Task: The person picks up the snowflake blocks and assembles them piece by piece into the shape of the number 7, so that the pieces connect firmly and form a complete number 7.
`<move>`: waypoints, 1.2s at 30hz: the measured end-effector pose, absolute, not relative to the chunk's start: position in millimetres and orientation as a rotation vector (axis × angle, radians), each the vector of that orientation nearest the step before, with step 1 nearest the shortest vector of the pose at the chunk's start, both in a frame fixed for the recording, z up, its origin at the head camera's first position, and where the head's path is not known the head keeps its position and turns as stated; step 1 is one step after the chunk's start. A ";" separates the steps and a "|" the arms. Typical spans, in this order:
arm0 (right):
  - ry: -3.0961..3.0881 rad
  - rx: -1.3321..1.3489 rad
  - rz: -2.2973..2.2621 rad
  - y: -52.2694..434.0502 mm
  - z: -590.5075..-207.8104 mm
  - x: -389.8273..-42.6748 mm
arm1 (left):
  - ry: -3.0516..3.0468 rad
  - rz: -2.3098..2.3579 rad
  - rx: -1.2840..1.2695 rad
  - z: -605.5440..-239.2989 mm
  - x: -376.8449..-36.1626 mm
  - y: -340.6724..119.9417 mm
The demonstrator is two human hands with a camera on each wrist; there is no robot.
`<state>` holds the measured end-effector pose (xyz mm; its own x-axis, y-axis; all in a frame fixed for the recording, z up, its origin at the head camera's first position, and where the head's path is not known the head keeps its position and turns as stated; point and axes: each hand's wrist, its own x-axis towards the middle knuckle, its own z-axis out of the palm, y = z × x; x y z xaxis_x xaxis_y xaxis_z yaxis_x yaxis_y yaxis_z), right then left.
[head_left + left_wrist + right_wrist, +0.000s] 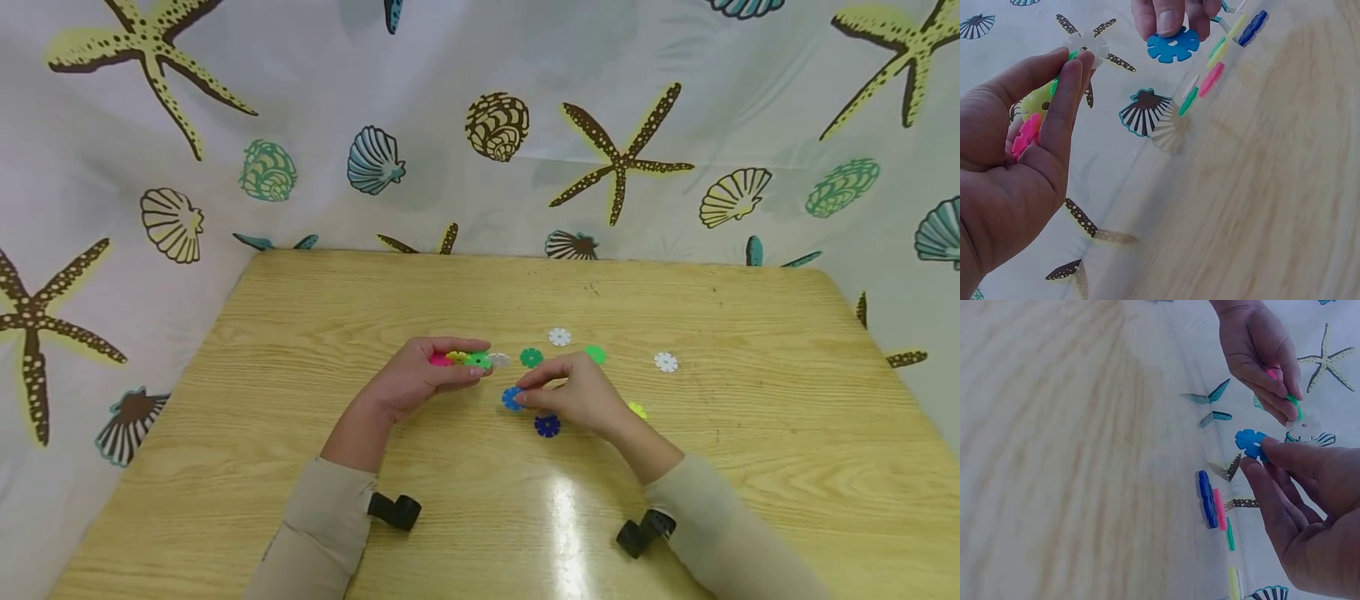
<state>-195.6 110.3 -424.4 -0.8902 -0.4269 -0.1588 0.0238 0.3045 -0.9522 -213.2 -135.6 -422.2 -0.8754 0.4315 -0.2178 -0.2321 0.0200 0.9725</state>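
Observation:
My left hand holds a short row of joined notched plastic discs between thumb and fingers. In it are a pink disc, a yellow disc, a green disc and a white disc that sticks out past the fingertips. To its right, my right hand pinches a light blue notched disc by its edge with thumb and index finger. The blue disc is held apart from the white one, a small gap away. Fingers partly cover the pink and yellow discs.
Loose discs lie around my right hand on the wooden table: dark blue, dark green, light green, yellow, pink and two white, one farther right. A patterned cloth hangs behind the table.

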 end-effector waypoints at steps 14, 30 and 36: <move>2.090 -0.234 -1.773 113.7 -416.1 -190.9 | 1.865 1.885 0.214 -423.4 -211.4 -132.2; 2.025 -0.201 -1.925 121.8 -404.8 -197.8 | 1.895 1.890 0.194 -425.2 -211.9 -129.4; 2.043 -0.185 -1.960 122.9 -406.3 -197.9 | 1.911 1.876 0.194 -423.0 -210.6 -126.4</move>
